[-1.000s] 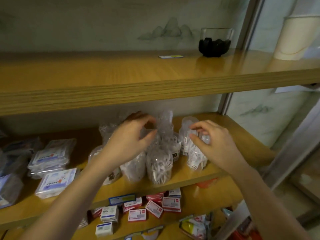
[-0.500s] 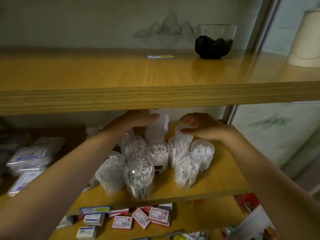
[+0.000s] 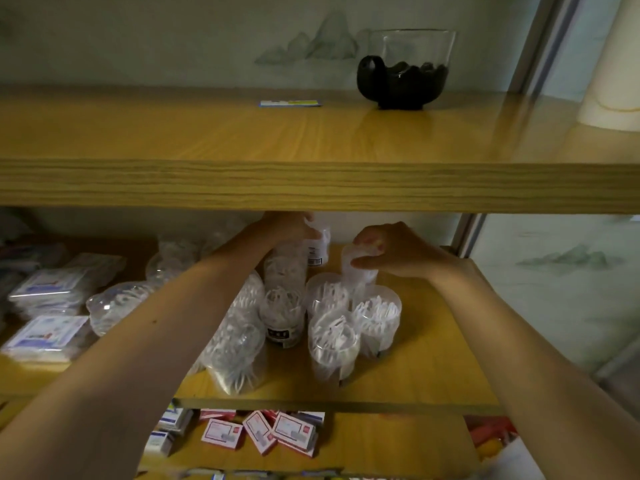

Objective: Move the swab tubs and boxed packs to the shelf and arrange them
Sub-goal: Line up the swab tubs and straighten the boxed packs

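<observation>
Several clear swab tubs (image 3: 333,346) stand clustered on the middle wooden shelf (image 3: 415,386). My left hand (image 3: 289,226) reaches deep under the upper shelf and grips the top of a tall tub (image 3: 285,268) at the back of the cluster. My right hand (image 3: 391,249) holds a clear tub (image 3: 358,271) by its top, at the back right of the cluster. Red-and-white boxed packs (image 3: 294,433) and blue-and-white ones (image 3: 173,422) lie on the lower shelf.
The upper shelf board (image 3: 311,185) hangs close over my hands; on it sit a glass bowl (image 3: 405,69) with dark contents, a small card (image 3: 290,103) and a white cylinder (image 3: 616,64). Flat plastic packs (image 3: 52,330) lie at the left of the middle shelf.
The view has moved closer and tilted. Both hands have reached further back on the middle shelf, to the tubs at the rear of the cluster.
</observation>
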### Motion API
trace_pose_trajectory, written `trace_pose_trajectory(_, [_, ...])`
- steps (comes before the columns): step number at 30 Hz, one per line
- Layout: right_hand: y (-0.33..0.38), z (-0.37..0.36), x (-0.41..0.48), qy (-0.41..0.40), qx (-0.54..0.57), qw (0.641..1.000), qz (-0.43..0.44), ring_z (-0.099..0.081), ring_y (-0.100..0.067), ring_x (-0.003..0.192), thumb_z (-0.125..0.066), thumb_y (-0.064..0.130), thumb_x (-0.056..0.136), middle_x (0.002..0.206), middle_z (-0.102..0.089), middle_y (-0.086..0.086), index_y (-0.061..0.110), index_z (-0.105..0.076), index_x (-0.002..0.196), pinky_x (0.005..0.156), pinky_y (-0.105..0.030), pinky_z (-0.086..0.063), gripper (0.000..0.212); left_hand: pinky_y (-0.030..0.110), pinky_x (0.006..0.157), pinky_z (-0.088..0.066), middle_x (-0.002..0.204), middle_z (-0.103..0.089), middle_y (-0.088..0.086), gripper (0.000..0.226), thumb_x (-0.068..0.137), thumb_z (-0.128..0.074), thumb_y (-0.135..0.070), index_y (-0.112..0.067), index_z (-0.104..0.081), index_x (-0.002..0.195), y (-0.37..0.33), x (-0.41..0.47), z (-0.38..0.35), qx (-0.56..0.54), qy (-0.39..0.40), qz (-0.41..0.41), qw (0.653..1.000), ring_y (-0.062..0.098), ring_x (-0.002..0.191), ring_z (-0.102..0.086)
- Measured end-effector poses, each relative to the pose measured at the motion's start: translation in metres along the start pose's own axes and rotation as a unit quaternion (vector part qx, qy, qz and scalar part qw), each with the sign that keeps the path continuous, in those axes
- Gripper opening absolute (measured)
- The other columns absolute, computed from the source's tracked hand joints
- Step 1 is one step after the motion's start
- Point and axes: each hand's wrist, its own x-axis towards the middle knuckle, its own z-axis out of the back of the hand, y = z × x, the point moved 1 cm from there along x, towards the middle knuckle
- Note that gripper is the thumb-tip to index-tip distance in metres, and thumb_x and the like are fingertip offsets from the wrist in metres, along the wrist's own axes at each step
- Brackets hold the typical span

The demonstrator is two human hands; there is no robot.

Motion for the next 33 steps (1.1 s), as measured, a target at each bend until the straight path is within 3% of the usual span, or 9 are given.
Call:
trace_pose_trajectory(2, [-0.011, 0.001, 0.008, -0.028, 0.011, 1.000, -0.005, -0.055, -0.026, 0.110, -0.068, 0.032, 0.080, 0.119, -0.060, -0.009, 0.014, -0.060, 0.112, 0.090, -0.034, -0.045, 0.038, 0.025, 0.082, -0.035, 0.100, -0.049, -0.003, 0.023, 0.080, -0.068, -0.032, -0.022, -0.051, 0.094, -0.002, -0.001, -0.002, -0.029, -0.002, -0.007, 1.000, 0.016, 0.099, -0.045])
trace_pose_trajectory(6, [-0.028, 0.000, 0.026, -0.072, 0.010, 0.997, -0.034, -0.054, -0.027, 0.110, -0.066, 0.031, 0.083, 0.123, -0.058, -0.008, 0.012, -0.060, 0.114, 0.091, -0.032, -0.041, 0.037, 0.027, 0.069, -0.044, 0.095, -0.052, 0.000, 0.037, 0.068, -0.079, -0.026, -0.015, -0.054, 0.093, 0.000, 0.001, -0.009, -0.110, -0.034, -0.019, 0.993, 0.015, 0.085, -0.051])
trace_pose_trajectory(10, [-0.039, -0.010, 0.041, -0.110, 0.061, 0.990, -0.061, -0.054, -0.022, 0.108, -0.065, 0.031, 0.084, 0.123, -0.059, -0.006, 0.015, -0.061, 0.113, 0.083, -0.024, -0.037, 0.034, 0.021, 0.061, -0.035, 0.075, -0.046, -0.003, 0.032, 0.071, -0.077, -0.020, -0.011, -0.049, 0.084, -0.004, 0.001, -0.016, -0.102, -0.050, -0.039, 0.993, 0.011, 0.069, -0.045])
trace_pose_trajectory(17, [-0.038, -0.017, 0.051, -0.134, 0.114, 0.982, -0.064, -0.056, -0.023, 0.105, -0.067, 0.026, 0.083, 0.119, -0.061, -0.006, 0.010, -0.063, 0.109, 0.077, -0.020, -0.035, 0.031, 0.032, 0.087, -0.038, 0.104, -0.045, 0.005, 0.032, 0.077, -0.071, -0.023, -0.011, -0.049, 0.098, -0.014, 0.009, -0.023, -0.123, -0.040, -0.014, 0.991, 0.020, 0.097, -0.045])
trace_pose_trajectory(21, [-0.035, -0.015, 0.054, -0.111, 0.054, 0.990, -0.075, -0.050, -0.025, 0.114, -0.062, 0.029, 0.086, 0.127, -0.054, -0.009, 0.013, -0.060, 0.116, 0.085, -0.025, -0.035, 0.033, 0.028, 0.079, -0.038, 0.107, -0.046, 0.002, 0.036, 0.077, -0.071, -0.031, -0.017, -0.046, 0.099, -0.016, 0.008, -0.017, -0.123, -0.021, 0.004, 0.992, 0.016, 0.096, -0.045])
trace_pose_trajectory(24, [-0.029, -0.010, 0.046, -0.127, 0.007, 0.991, -0.044, -0.047, -0.025, 0.120, -0.060, 0.034, 0.086, 0.130, -0.054, -0.006, 0.016, -0.059, 0.118, 0.096, -0.031, -0.036, 0.037, 0.025, 0.088, -0.036, 0.125, -0.051, 0.003, 0.048, 0.080, -0.066, -0.038, -0.022, -0.048, 0.121, -0.012, 0.001, -0.005, -0.092, 0.001, -0.026, 0.995, 0.018, 0.113, -0.048])
trace_pose_trajectory(27, [-0.008, 0.004, 0.024, -0.163, 0.079, 0.983, 0.028, -0.058, -0.019, 0.105, -0.062, 0.031, 0.085, 0.116, -0.063, -0.001, 0.016, -0.061, 0.113, 0.093, -0.032, -0.044, 0.032, 0.024, 0.090, -0.035, 0.134, -0.048, 0.006, 0.061, 0.078, -0.068, -0.037, -0.016, -0.045, 0.130, 0.001, -0.012, 0.008, -0.083, -0.061, -0.017, 0.995, 0.023, 0.121, -0.046])
trace_pose_trajectory(30, [0.020, 0.018, -0.002, -0.024, 0.122, 0.990, 0.067, -0.063, -0.010, 0.090, -0.067, 0.032, 0.081, 0.098, -0.064, 0.008, 0.021, -0.064, 0.108, 0.085, -0.028, -0.052, 0.030, 0.030, 0.082, -0.040, 0.112, -0.059, 0.007, 0.054, 0.073, -0.073, -0.042, -0.007, -0.060, 0.111, 0.012, -0.025, 0.019, -0.036, -0.019, -0.006, 0.999, 0.021, 0.106, -0.055])
trace_pose_trajectory(33, [0.041, 0.015, -0.015, 0.129, 0.045, 0.988, 0.074, -0.057, -0.004, 0.098, -0.068, 0.042, 0.078, 0.101, -0.057, 0.017, 0.029, -0.059, 0.115, 0.082, -0.015, -0.044, 0.041, 0.032, 0.068, -0.038, 0.084, -0.061, 0.014, 0.048, 0.068, -0.076, -0.037, 0.005, -0.065, 0.088, 0.023, -0.032, 0.025, -0.016, 0.012, -0.032, 0.999, 0.022, 0.081, -0.056])
